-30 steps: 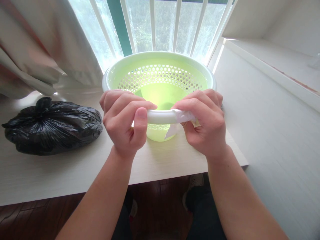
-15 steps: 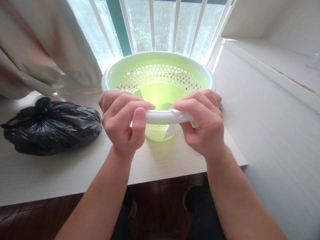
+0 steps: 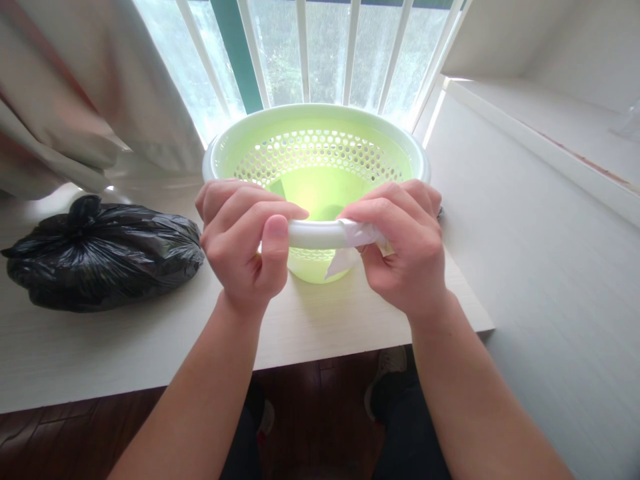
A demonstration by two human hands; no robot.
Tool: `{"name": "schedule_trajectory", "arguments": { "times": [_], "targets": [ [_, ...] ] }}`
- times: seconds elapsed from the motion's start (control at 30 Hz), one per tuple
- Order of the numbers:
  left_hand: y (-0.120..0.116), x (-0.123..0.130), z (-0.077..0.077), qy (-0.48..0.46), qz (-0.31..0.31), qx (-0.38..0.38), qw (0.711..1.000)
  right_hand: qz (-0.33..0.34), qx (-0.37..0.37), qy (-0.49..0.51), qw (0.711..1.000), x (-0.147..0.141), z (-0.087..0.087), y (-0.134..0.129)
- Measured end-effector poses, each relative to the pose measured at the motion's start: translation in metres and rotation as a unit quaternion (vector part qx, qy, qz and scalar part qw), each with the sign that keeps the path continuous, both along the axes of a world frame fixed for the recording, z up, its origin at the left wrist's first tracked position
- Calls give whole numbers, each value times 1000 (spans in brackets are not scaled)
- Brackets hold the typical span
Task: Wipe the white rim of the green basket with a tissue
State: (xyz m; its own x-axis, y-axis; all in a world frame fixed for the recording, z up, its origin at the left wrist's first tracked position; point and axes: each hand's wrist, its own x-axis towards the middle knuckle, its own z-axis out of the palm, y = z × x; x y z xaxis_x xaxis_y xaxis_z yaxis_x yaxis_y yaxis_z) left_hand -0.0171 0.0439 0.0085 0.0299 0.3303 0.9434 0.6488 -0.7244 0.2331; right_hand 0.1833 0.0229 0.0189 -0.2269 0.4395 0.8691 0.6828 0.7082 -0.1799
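Note:
A round green basket (image 3: 320, 115) with a pale rim and rows of holes is on the pale ledge, in front of the window. My left hand (image 3: 247, 240) grips the near rim at the left, its thumb lying on the front of the rim. At the right, my right hand (image 3: 405, 243) is closed around the same rim and presses a piece of white tissue (image 3: 361, 233) against it. One corner of the tissue hangs below the rim. The underside of the rim beneath my fingers is hidden.
A knotted black plastic bag (image 3: 110, 257) lies on the ledge (image 3: 320, 327) at the left, below a curtain (image 3: 100, 87). White bars (image 3: 305, 53) cross the window behind the basket. A pale panel (image 3: 540, 233) rises at the right. My legs and shoes show below the ledge.
Both hands and the basket's near rim have shifted very slightly left in view. The grip on the rim and tissue is the same.

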Motion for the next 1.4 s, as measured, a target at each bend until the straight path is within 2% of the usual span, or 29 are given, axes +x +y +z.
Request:
{"name": "schedule_trajectory", "arguments": {
  "times": [0.47, 0.67, 1.0, 1.23, 1.4],
  "targets": [
    [1, 0, 2, -1, 8, -2, 1000, -6, 1, -2, 1000, -2, 0, -2],
    [5, 0, 2, -10, -22, 21, 999, -14, 0, -4, 1000, -4, 0, -3],
    [8, -2, 0, -21, -15, 13, 1000, -29, 13, -1, 999, -10, -1, -6],
    [10, -5, 0, -27, -35, 16, 999, -34, 22, -10, 999, -11, -2, -9],
    [8, -6, -2, -25, -27, 12, 999, -18, 10, -28, 999, -6, -1, -7]
  ]
}}
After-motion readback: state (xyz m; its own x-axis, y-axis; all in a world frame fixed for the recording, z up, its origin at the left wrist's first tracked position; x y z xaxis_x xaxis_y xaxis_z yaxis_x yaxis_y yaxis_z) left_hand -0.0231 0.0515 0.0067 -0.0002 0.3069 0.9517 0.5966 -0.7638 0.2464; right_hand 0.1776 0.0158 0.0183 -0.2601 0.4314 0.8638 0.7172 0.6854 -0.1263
